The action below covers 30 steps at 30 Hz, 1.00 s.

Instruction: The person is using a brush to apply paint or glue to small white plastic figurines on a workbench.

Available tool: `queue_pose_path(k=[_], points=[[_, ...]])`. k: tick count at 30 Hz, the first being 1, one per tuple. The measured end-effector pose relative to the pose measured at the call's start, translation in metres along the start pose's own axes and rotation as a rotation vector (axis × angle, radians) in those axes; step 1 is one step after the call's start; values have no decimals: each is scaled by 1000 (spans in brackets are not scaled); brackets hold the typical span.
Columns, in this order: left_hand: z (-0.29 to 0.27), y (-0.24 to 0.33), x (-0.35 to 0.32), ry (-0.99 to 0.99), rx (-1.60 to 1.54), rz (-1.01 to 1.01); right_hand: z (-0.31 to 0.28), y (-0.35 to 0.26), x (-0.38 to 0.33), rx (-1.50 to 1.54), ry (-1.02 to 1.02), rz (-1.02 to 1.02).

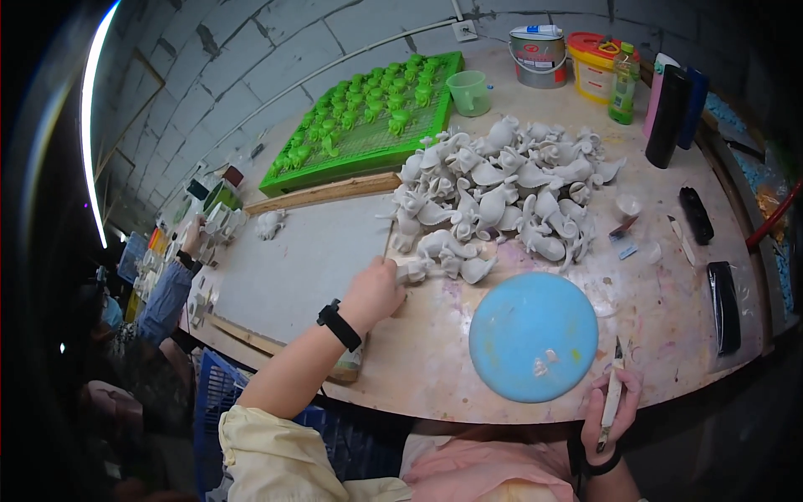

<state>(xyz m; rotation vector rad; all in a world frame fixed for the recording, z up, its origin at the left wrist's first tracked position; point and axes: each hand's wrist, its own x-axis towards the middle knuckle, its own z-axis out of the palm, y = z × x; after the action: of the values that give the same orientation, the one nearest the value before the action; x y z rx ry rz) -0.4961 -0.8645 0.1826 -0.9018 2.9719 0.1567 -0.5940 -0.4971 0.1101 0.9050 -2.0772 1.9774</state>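
Note:
My left hand is closed at the near left edge of a heap of unpainted white figurines. Its fingers grip a white figurine, though the fingertips are partly hidden. A craft knife with a pale handle lies in my right hand, its blade pointing away from me. That hand is at the table's near edge, right of a round light-blue disc with a few pale scraps on it. Left of my left hand is a flat grey board, with a single white figurine near its far left corner.
A bright green tray of green figurines stands behind the board, beside a clear green cup. Paint tub, yellow bucket, green bottle and dark cylinders line the back right. At left, another person's hand handles white pieces.

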Motion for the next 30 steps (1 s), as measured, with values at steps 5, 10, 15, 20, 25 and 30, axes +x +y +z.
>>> queue_pose_path(k=[5, 10, 15, 20, 25, 30], points=[[-7, -9, -8, 80, -74, -21, 0, 1, 5, -62, -18, -67], [-24, 0, -43, 78, -732, -55, 0, 3, 2, -8, -12, -42], [-24, 33, -98, -24, -1394, -144, 3, -11, -11, 60, 9, 45], [12, 77, -142, -71, -1617, -148, 31, -49, -10, 259, -249, 65], [32, 106, -160, -55, -1644, -21, 46, -62, -6, 203, -342, -63], [32, 109, -164, -118, -1644, 43, 47, -59, -14, 76, -274, -45]])
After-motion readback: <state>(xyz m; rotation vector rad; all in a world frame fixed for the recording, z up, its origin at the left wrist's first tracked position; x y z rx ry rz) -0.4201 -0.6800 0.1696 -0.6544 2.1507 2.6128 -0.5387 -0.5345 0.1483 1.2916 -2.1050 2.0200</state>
